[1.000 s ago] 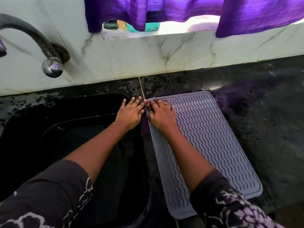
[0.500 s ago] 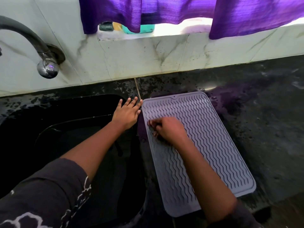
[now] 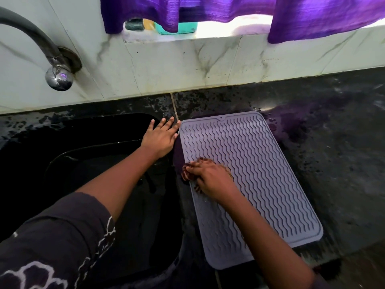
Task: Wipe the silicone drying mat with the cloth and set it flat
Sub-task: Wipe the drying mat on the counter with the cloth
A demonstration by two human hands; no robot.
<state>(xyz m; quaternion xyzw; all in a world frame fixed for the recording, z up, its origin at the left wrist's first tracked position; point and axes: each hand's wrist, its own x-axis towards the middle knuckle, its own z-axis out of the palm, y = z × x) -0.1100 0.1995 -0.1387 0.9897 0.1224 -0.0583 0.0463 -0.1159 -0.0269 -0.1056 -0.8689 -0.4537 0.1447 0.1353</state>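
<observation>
Mat: we find the silicone drying mat (image 3: 260,174) lying flat on the wet counter (image 3: 323,142), just right of the sink (image 3: 62,142).
Cloth: the right hand (image 3: 210,178) presses the cloth (image 3: 187,174) at the mat's left edge, fingers curled round it.
Left hand: the left hand (image 3: 160,138) lies beside the far-left corner, fingers straight and close together.
Risk: we judge a sideways wipe could skid the mat on wet stone, or drop the cloth into the sink.
Textures: soft grey mat with wavy ribs and a raised rim, on glossy speckled stone.

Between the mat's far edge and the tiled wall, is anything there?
Nothing but a bare, wet strip of black countertop separates the mat from the wall, per the head view.
</observation>
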